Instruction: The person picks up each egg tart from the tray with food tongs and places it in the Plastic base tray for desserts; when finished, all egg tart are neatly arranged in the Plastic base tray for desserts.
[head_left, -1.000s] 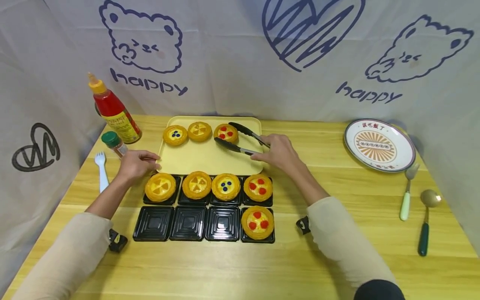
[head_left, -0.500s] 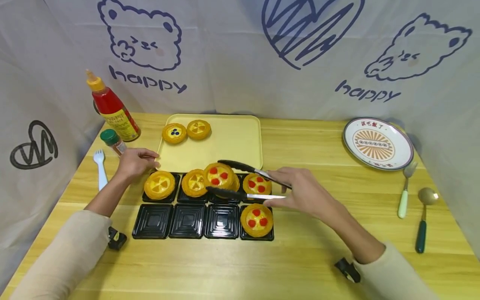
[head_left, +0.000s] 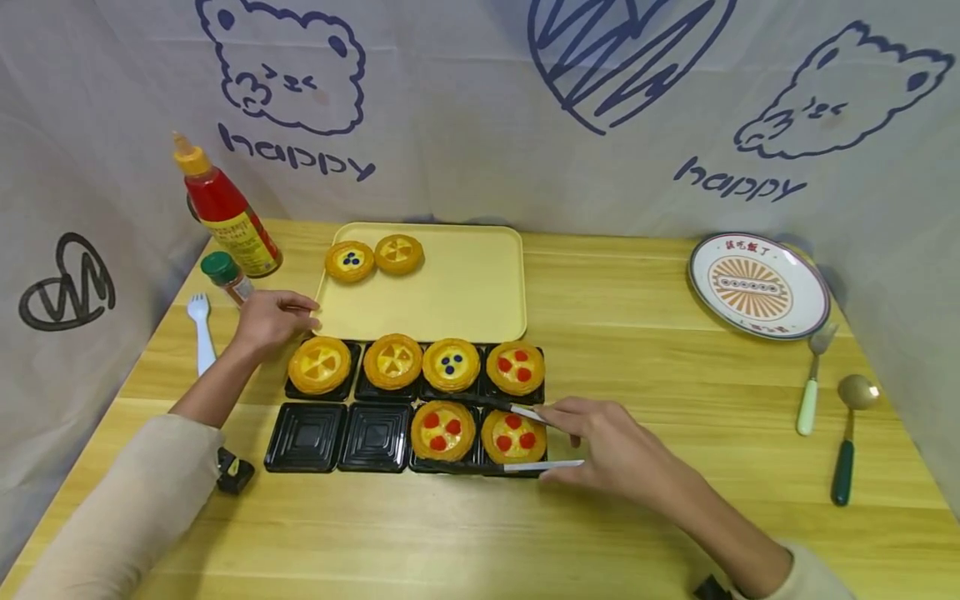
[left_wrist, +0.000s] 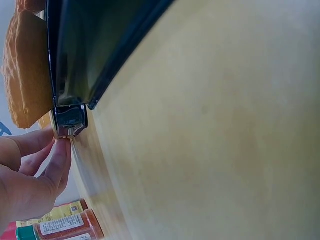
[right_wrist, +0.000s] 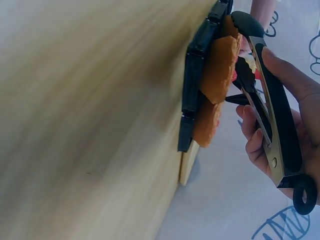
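Tongs point(head_left: 501, 435) lie low over the front row of the black cup tray point(head_left: 307, 437), gripped in the right hand point(head_left: 611, 446) with fingers curled round both arms. Their black tips straddle a red-dotted tart point(head_left: 443, 430) that sits in the third cup from the left of that row; whether the tips still squeeze it I cannot tell. Just right of it, in the end cup, sits a second red-dotted tart point(head_left: 513, 435), and the tong arms pass on either side of it. The two front cups at the left hold nothing. In the right wrist view the tongs point(right_wrist: 265, 95) run close along the tart edges.

The back row holds four more tarts. The left hand point(head_left: 266, 318) rests at the back left corner of the black tray, fingers loosely bent, fingertips point(left_wrist: 60, 150) touching its corner and the near edge of the yellow tray point(head_left: 480, 283).

Behind that, two tarts sit at the yellow tray's far left corner. A sauce bottle point(head_left: 221, 212) and a spice jar point(head_left: 223, 277) stand by the table's left edge.

The likely slip: drawing the tongs back while they sit this low could catch the end tart and drag it out of its cup, or tip the newly seated one, since the light tray is steadied at one corner only.
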